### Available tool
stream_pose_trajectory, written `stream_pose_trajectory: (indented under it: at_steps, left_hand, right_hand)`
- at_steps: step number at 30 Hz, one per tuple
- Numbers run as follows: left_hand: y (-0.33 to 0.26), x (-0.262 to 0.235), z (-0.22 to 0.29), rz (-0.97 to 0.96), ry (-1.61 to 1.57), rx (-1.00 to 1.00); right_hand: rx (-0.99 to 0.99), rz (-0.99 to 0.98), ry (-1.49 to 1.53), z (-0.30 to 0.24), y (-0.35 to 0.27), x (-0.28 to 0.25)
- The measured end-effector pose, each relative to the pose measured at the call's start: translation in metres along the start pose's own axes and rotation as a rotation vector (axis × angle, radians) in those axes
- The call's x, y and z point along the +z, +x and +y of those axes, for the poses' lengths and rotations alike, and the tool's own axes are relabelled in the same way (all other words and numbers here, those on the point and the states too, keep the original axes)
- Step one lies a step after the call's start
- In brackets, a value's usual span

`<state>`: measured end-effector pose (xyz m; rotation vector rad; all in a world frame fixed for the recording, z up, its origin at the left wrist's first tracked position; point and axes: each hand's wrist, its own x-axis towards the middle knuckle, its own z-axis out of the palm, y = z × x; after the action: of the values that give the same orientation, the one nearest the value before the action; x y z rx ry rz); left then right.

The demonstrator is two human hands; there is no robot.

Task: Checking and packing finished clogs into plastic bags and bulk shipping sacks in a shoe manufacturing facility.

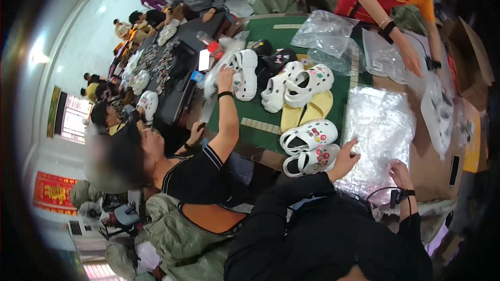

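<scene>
The person's left hand point(345, 157) is in the lower middle of the frame, fingers spread and open, resting on the left edge of a stack of clear plastic bags point(380, 130) and just beside a white clog with coloured charms point(311, 160). The right hand point(400, 173), lower right of centre, lies on the near edge of the same stack with fingers bent; I cannot tell if it pinches a bag or only presses on it. A black cable runs to a small device at this wrist. I think the main risk is that the bags are thin and slippery, so that pulling one may drag several, or the stack may slide off the near edge of the table. The open left hand could also push the near clog against the second white clog point(308, 135) just above it. A yellow insole-shaped piece point(307, 109) lies under the shoes above. At the top centre there are crumpled clear bags point(325, 31), and at the right edge hanging clear bags point(437, 109). A brown cardboard box point(476, 52) stands at the upper right. At the lower left of the frame a red banner with yellow marks point(54, 192) hangs on a wall. A co-worker's hand point(225, 77) reaches to another white clog point(245, 73) on the green table point(260, 109).
</scene>
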<state>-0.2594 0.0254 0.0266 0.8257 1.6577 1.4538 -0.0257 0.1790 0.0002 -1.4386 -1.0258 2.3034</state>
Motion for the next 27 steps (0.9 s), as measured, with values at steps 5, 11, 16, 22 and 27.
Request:
stream_pose_trajectory:
  at_steps: [5, 11, 16, 22, 27]
  left_hand:
    - [-0.012, -0.01, -0.002, 0.009, 0.157, 0.009]
    - [-0.03, -0.037, -0.016, 0.006, 0.469, 0.14]
    - [-0.034, -0.054, -0.007, -0.162, 0.598, 0.218]
    - [-0.052, -0.093, 0.014, 0.014, 0.787, 0.37]
    - [-0.034, -0.115, -0.011, 0.171, 0.992, 0.229]
  right_hand:
    - [-0.218, 0.228, -0.113, -0.016, 0.003, 0.004]
    - [-0.594, 0.542, -0.831, -0.015, 0.063, -0.037]
    - [-0.711, 0.581, -0.864, -0.027, 0.061, -0.048]
    - [-0.418, 0.426, -0.627, -0.048, 0.042, -0.034]
    - [-0.958, 0.766, -1.137, -0.03, 0.049, -0.093]
